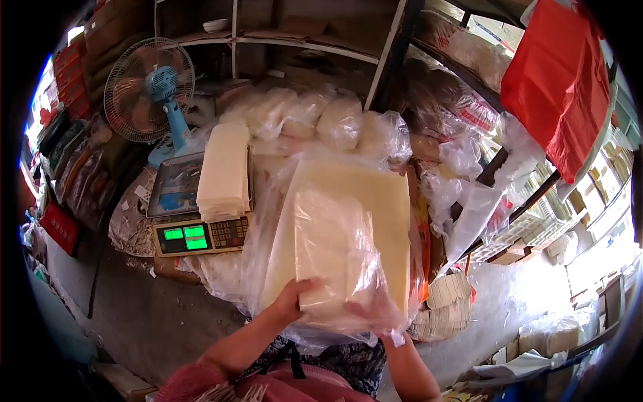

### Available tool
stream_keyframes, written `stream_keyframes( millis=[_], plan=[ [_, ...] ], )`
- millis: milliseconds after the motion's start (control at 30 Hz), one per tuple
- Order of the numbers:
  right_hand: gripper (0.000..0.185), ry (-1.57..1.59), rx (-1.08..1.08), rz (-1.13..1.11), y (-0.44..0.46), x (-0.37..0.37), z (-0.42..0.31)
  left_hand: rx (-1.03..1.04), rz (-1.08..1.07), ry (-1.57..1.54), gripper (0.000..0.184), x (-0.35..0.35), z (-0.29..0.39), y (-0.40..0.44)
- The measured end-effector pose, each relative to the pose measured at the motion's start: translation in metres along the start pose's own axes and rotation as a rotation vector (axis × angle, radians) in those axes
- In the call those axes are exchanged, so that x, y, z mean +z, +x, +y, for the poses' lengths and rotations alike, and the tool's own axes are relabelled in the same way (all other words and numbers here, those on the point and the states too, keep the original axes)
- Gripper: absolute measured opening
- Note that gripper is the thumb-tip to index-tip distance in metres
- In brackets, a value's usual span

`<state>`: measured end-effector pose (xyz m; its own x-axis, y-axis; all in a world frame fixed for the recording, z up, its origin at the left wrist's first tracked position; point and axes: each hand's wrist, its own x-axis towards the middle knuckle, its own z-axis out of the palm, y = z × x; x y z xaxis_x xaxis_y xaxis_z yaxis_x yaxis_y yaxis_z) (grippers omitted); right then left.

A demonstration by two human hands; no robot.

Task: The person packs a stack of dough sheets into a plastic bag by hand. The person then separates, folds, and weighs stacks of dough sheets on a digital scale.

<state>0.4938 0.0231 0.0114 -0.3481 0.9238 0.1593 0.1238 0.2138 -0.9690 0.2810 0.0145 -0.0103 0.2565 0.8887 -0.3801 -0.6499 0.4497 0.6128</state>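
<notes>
A clear plastic bag point(331, 234) with pale flat sheets inside lies on a larger stack of yellowish sheets point(392, 201). My left hand point(295, 299) is closed on the bag's lower left edge, its fingers bent over the side. My right hand point(375, 313) is at the lower right, partly behind the clear plastic, gripping the bag near its end. To the left, a folded stack of cream sheets point(224, 171) rests on a scale point(201, 236) with lit green displays.
A blue fan point(161, 84) stands behind the scale. Several wrapped bundles point(338, 124) line the back of the work surface. Shelves point(308, 50) rise behind them. A red sheet point(559, 87) hangs at the upper right. Stacked paper point(445, 305) sits low at the right.
</notes>
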Motion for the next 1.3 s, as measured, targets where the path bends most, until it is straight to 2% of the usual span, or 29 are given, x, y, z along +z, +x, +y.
stream_keyframes(
  millis=[33, 67, 133, 167, 200, 267, 333, 400, 467, 500, 600, 633, 733, 833, 933, 1000, 1067, 1133, 1167, 1200, 1233, 1267, 1300],
  plan=[
    [0.068, -0.199, -0.268, -0.033, -0.008, -0.006, 0.021, 0.029, 0.043, -0.097, 0.047, 0.002, 0.008, 0.001],
    [0.066, -0.105, -0.146, -0.085, -0.019, -0.009, 0.043, 0.059, 0.089, -0.196, 0.046, 0.005, 0.022, 0.003],
    [0.063, 0.074, 0.112, -0.15, -0.039, -0.012, 0.082, 0.184, 0.04, -0.1, 0.046, 0.013, 0.053, -0.002],
    [0.059, 0.152, 0.09, -0.158, -0.042, -0.01, 0.06, 0.222, -0.015, -0.104, 0.044, 0.019, 0.067, -0.003],
    [0.06, 0.482, 0.15, -0.283, -0.046, -0.012, 0.061, 0.267, -0.017, -0.144, 0.042, 0.023, 0.078, 0.002],
    [0.062, 1.137, 0.415, -0.485, -0.048, -0.015, 0.052, 0.365, -0.064, -0.136, 0.038, 0.031, 0.098, 0.014],
    [0.075, 0.686, 0.655, -0.358, -0.052, -0.018, 0.006, 0.476, -0.157, -0.049, 0.033, 0.037, 0.115, 0.03],
    [0.088, 0.344, 0.591, -0.174, -0.06, -0.022, -0.005, 0.503, 0.023, -0.025, 0.03, 0.037, 0.122, 0.048],
    [0.101, 0.122, 0.247, 0.046, -0.079, -0.027, 0.003, 0.561, 0.155, 0.011, 0.028, 0.024, 0.132, 0.078],
    [0.109, 0.281, 0.319, 0.065, -0.075, -0.031, -0.017, 0.604, 0.198, 0.035, 0.027, 0.007, 0.138, 0.101],
    [0.108, 0.263, 0.463, 0.085, -0.102, -0.057, -0.022, 0.757, 0.314, -0.014, 0.026, -0.012, 0.148, 0.147],
    [0.109, 0.263, 0.453, 0.121, -0.114, -0.069, -0.018, 0.812, 0.352, -0.054, 0.026, -0.015, 0.15, 0.157],
    [0.112, 0.26, 0.419, 0.25, -0.136, -0.097, -0.026, 0.759, 0.405, -0.04, 0.026, -0.041, 0.152, 0.176],
    [0.115, 0.329, 0.263, 0.429, -0.126, -0.102, -0.062, 0.943, 0.28, 0.487, 0.052, -0.03, 0.143, 0.155],
    [0.118, 0.337, 0.059, 0.516, -0.109, -0.103, -0.067, 1.263, 0.73, 1.142, 0.086, 0.002, 0.112, 0.101],
    [0.119, 0.339, -0.028, 0.556, -0.084, -0.082, -0.07, 1.071, 0.294, 1.264, 0.101, 0.018, 0.085, 0.06],
    [0.121, 0.355, -0.05, 0.426, -0.052, -0.061, -0.074, 0.35, -0.434, 0.31, 0.101, 0.036, 0.064, 0.018],
    [0.12, 0.277, -0.075, 0.274, -0.025, -0.038, -0.065, 0.472, -0.59, 0.254, 0.092, 0.04, 0.042, -0.006],
    [0.119, 0.193, -0.095, 0.19, -0.011, -0.023, -0.059, 0.484, -0.43, 0.331, 0.089, 0.036, 0.048, -0.018],
    [0.117, 0.347, -0.011, 0.104, 0.003, 0.004, -0.086, 0.49, -0.267, 0.407, 0.086, 0.028, 0.057, -0.033],
    [0.114, 0.289, -0.085, -0.024, 0.015, 0.015, -0.076, 0.491, -0.104, 0.479, 0.083, 0.022, 0.065, -0.049],
    [0.113, 0.361, -0.091, -0.131, 0.025, 0.029, -0.08, 0.508, -0.047, 0.265, 0.078, 0.02, 0.082, -0.064],
    [0.111, 0.43, -0.102, -0.237, 0.038, 0.044, -0.088, 0.577, -0.011, 0.217, 0.078, 0.005, 0.094, -0.074]
  ],
)
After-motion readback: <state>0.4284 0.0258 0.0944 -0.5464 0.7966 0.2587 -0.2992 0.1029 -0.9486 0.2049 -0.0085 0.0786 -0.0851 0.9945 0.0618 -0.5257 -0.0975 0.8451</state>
